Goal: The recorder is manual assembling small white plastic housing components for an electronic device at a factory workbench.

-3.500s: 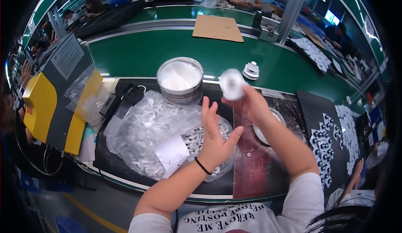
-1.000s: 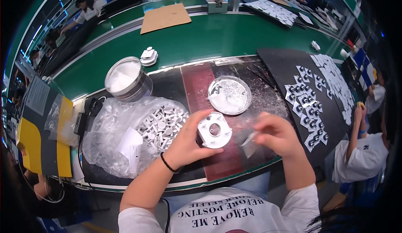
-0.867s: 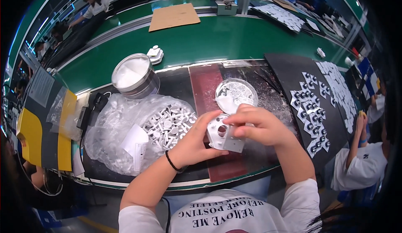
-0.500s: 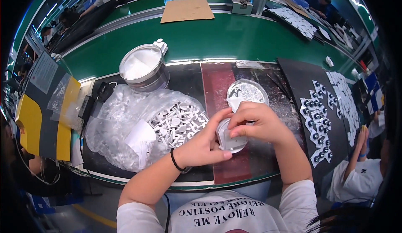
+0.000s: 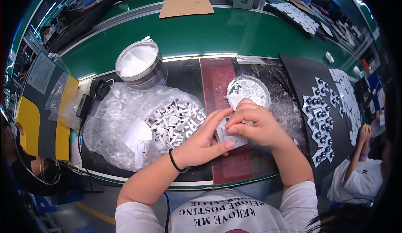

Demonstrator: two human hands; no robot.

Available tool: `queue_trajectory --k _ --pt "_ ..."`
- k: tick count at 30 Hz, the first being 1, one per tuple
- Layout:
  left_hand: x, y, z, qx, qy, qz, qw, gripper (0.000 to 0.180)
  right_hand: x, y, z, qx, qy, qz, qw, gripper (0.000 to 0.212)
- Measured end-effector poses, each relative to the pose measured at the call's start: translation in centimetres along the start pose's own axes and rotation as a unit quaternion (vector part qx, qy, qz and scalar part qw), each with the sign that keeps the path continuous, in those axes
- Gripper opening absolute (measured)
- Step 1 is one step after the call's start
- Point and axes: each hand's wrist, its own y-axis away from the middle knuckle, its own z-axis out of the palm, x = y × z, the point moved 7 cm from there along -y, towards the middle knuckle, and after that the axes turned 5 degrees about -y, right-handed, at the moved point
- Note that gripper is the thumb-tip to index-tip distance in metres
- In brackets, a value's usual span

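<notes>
My left hand is closed round a flat light-grey plastic piece with small holes, its thumb along the near edge. Over the top of that piece, my right hand pinches with thumb and forefinger; whatever sits between those fingertips is too small or hidden to make out. Just beyond the right fingers, a white pointed scrap overlaps the rim of a round shallow dish with small shiny bits in it. To the left lie many white stemmed plastic parts in a clear plastic bag.
A clear round tub with white material stands behind the bag. On the right, a black board bears white pieces with dark round knobs. Tweezers-like dark tools lie beside the dish. Cardboard rests on the green surface.
The grey piece has turned in my left hand and now shows an angular, holed face instead of a rounded outline. My right hand stays pinched over it. The view has shifted slightly.
</notes>
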Motion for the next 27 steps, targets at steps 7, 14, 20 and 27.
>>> queue_trajectory --k 7,14,20,27 --pt "0.6 0.0 -0.5 0.03 -0.141 0.06 0.988 0.063 -0.5 0.6 -0.6 0.113 0.069 -0.047 0.99 0.028" --pt "1.3 0.1 -1.3 0.082 -0.157 0.078 0.981 0.06 1.5 0.9 -0.6 0.122 0.007 0.103 0.987 0.037" --pt "1.2 0.1 -1.3 0.081 -0.143 0.075 0.983 0.06 2.0 1.1 -0.4 0.145 -0.017 0.098 0.984 0.038" --pt "0.8 0.0 -0.7 0.066 -0.128 0.075 0.987 0.062 3.3 1.5 0.0 0.153 -0.092 0.204 0.963 0.04"
